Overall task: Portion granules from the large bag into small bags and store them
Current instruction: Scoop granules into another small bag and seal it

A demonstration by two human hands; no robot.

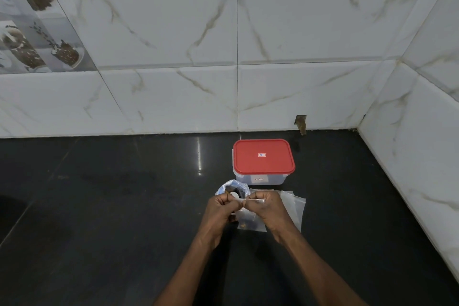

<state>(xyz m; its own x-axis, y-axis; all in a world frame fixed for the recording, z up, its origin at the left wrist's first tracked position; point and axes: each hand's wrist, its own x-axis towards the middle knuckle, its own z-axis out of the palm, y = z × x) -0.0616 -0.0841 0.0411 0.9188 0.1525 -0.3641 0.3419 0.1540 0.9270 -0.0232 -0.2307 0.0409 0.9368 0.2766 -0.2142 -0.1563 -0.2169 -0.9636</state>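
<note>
Two bare forearms reach in from the bottom of the frame and meet over a dark, glossy counter [124, 206]. The left hand [221, 208] and right hand [265, 208] are almost touching, knuckles up. Both have fingers curled, and they pinch the top edge of a small clear bag [250, 223] between them. The right hand's fingertips [248, 205] sit on a pale strip, probably the bag's zip seal, though it is too small to be sure. That strip runs left to right, from one hand to the other. The bag hangs below it toward the camera, with a little brown granular matter in its bottom corner.

Just beyond the left hand stands the large bag [232, 187], its mouth open and rolled down, dark contents and something round and white inside. Just right of the right hand, a few spare small bags [296, 208] lie flat on the counter.

Farther back, nearly straight ahead of the hands and slightly right, sits a clear container [258, 179] with its red lid [263, 159] on. Behind it rises a marbled white tile wall [298, 32].

The step in hand looks like sealing along the strip. Storing would then mean moving the bag away from the body. The right hand is nearer the container, whose lid has yet to come off.
</note>
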